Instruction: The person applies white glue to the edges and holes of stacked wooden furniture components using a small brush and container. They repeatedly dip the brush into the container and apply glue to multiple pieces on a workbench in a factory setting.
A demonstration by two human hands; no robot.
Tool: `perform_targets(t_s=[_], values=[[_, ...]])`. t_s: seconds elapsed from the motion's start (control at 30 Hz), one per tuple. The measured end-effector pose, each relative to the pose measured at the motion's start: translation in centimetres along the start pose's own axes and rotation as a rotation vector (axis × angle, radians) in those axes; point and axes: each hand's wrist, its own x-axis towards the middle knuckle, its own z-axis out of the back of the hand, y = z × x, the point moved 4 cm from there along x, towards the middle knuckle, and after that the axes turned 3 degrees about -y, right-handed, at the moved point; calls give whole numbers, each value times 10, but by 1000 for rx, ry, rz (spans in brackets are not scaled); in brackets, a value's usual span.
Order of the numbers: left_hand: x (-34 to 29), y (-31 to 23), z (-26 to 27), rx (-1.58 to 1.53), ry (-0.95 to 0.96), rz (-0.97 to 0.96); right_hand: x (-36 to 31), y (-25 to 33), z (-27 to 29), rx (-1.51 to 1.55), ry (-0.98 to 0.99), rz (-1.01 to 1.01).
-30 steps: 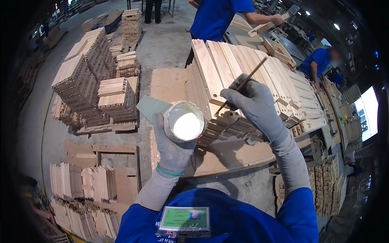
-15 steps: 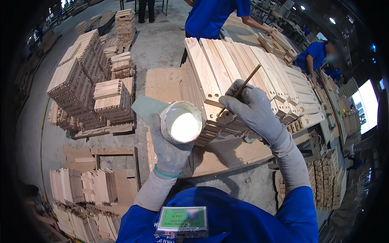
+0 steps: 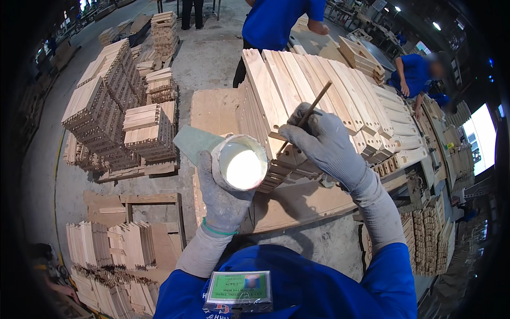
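My left hand (image 3: 226,204), in a grey glove, is wrapped round an open tub (image 3: 240,162) of white liquid, tilted so its inside shows. A flat grey-green piece (image 3: 195,145) sticks out beside the tub on its left; how it is held is hidden. In my gloved right hand (image 3: 324,135) a thin brown stick (image 3: 319,100) is pinched, slanting down to the drilled end faces of the stacked wooden slats (image 3: 297,80). The stick's lower tip is by the holes near the stack's front left corner; whether it touches wood I cannot tell.
The slats lie on a cardboard-covered table (image 3: 297,210). Tall piles of wooden parts (image 3: 106,90) stand on the floor at left, with more slats (image 3: 109,244) at lower left. One co-worker (image 3: 276,24) stands beyond the stack, another (image 3: 411,77) bends at far right. A wooden frame (image 3: 361,56) lies behind.
My right hand and the stick have shifted slightly left, toward the tub. The co-worker beyond the stack has drawn an arm back from the wooden frame. My left hand has barely moved.
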Motion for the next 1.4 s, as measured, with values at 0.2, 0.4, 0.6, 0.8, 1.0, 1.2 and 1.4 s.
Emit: perform_targets(t_s=[0.2,0.4,0.6,0.8,1.0,1.2,1.4], values=[[-2,2,-4,25,53,-11,-1,-8,7,80,-22,-45],[-12,-4,-14,42,15,-103,-26,2,22,485,-166,-156],[-27,-5,-19,-12,280,23,-76,12,-9,905,-58,-160],[-32,6,-20,225,91,-281,-99,19,-7,751,-105,77],[-33,17,-18,307,144,-353,-89,18,5,845,-308,-90],[-26,4,-17,111,-15,-189,-33,-35,43,533,-351,-228],[-17,3,-19,104,-13,-126,-19,-48,44,314,-242,-268]])
